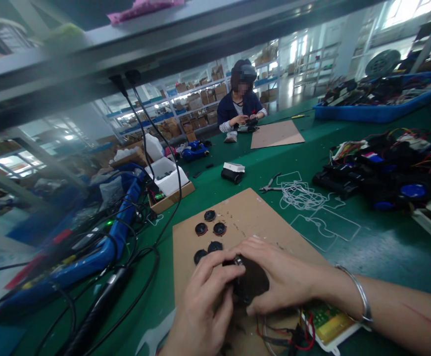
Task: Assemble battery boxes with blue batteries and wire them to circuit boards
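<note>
Nearest to me, my left hand (204, 306) comes up from the bottom edge, fingers curled and pinching the near side of a black part (252, 287). My right hand (282, 277) covers the same part from the right, fingers pressed together over its top, with a bangle (361, 296) on the wrist. A small silver piece (238, 259) shows where the fingertips meet. The part sits at the near end of a cardboard sheet (248, 212).

5 black discs (210, 215) lie just beyond my left fingers, and the sheet's far right stretch is bare. A circuit board (326, 321) with red and black wires lies under my right wrist at the sheet's near edge. Cables and a black-handled tool (100, 306) crowd the left edge.

To the right, the green table (378, 247) is open up to a coil of white wire (300, 195) and pliers (270, 185). A pile of black chassis (386, 173) lies well apart. A co-worker (239, 106) sits at the table's far end, with warehouse shelving behind.
</note>
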`<move>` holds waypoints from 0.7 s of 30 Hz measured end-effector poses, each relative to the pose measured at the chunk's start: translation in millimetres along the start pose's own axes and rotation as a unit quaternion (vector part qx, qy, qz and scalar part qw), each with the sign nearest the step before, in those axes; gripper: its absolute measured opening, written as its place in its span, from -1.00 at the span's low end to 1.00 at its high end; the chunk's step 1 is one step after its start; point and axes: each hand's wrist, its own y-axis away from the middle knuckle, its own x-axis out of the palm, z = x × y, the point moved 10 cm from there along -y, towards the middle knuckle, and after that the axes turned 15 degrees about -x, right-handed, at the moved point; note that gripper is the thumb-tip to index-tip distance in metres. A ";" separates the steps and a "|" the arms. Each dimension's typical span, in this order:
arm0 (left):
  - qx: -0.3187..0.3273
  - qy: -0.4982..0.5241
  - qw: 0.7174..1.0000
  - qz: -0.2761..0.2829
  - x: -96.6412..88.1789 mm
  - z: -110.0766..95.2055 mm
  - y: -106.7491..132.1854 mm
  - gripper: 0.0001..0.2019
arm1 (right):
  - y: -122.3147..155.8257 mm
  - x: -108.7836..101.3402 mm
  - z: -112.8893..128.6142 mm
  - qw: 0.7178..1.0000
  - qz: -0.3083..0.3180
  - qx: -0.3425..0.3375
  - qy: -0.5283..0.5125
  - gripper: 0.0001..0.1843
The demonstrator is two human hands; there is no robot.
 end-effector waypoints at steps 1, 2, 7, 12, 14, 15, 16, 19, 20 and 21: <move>0.002 -0.004 1.000 0.000 0.2 -0.9 0.6 -0.63 | 0.0 0.2 -0.3 1.000 0.000 0.001 0.001 -0.23; -0.010 -0.011 1.000 -0.008 -0.9 1.2 0.5 -0.61 | -0.1 0.5 -0.2 1.000 0.001 0.001 0.001 -0.24; -0.072 -0.019 0.997 -0.022 -4.5 15.2 -1.4 -0.61 | -0.7 1.2 1.6 1.000 0.001 -0.009 -0.001 -0.25; 0.003 -0.003 1.000 0.015 1.1 -3.1 1.1 -0.65 | 0.0 -0.3 1.0 1.000 -0.008 -0.007 0.008 -0.28; -0.041 -0.013 0.999 -0.004 -1.2 5.7 -0.9 -0.58 | -0.1 -0.8 1.8 1.000 -0.006 -0.006 0.008 -0.27; -0.067 -0.018 0.997 -0.014 -2.4 11.8 -2.0 -0.55 | -0.3 -0.6 2.5 1.000 -0.003 -0.007 0.007 -0.26; -0.083 -0.022 0.996 -0.017 -2.5 16.0 -2.8 -0.55 | -0.4 -0.4 3.1 1.000 0.000 -0.007 0.007 -0.26; -0.047 -0.012 0.999 0.005 0.9 10.7 -3.2 -0.68 | -0.3 -0.2 3.7 1.000 0.004 -0.008 0.007 -0.25; -0.020 -0.006 1.000 0.013 1.6 4.8 -2.1 -0.67 | -0.2 0.0 3.6 1.000 0.005 -0.008 0.008 -0.25; 0.000 0.000 1.000 0.015 1.0 -0.1 -1.0 -0.64 | -0.1 0.3 3.7 1.000 0.006 -0.008 0.008 -0.26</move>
